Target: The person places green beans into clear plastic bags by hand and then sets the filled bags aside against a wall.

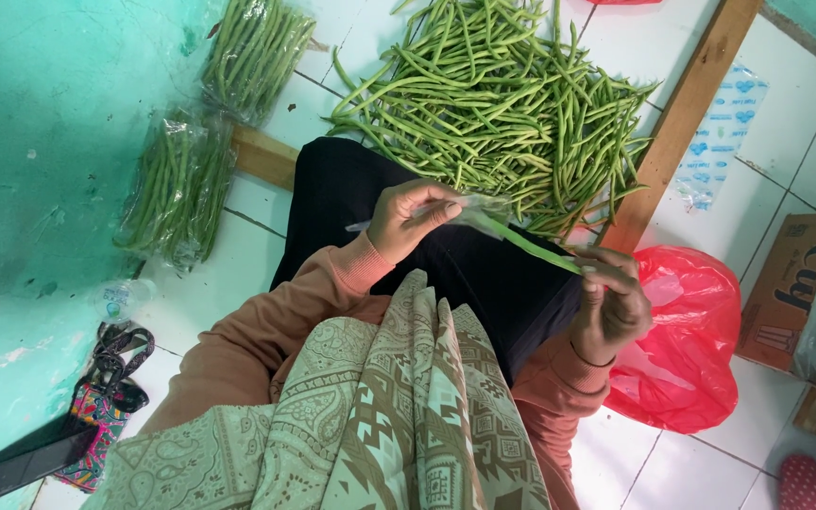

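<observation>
Looking down at a white tiled floor (786,123) that fills most of the frame, with a teal wall (40,142) down the left side. The biggest thing on it is a loose heap of green beans (502,94) at top center, spilling toward a wooden plank (682,113) that runs diagonally at upper right. Lower right there's a red plastic bag (691,349), just beside a cardboard box (795,293) at the right edge. Two clear bags packed with beans (177,184) lie along the wall at upper left. A printed scarf (399,416) hangs at bottom center over a black-clad lap.

Now the small stuff, mid-frame: the left hand (413,219) is curled mostly closed, fingertips pinching the mouth of a thin clear plastic sleeve (474,210). The right hand (611,307) is closed around a small bunch of green beans (531,246), whose far end sits inside that sleeve. The bunch stretches diagonally between the two hands, above the lap and just below the heap. A dark phone (21,463) lies at bottom left.
</observation>
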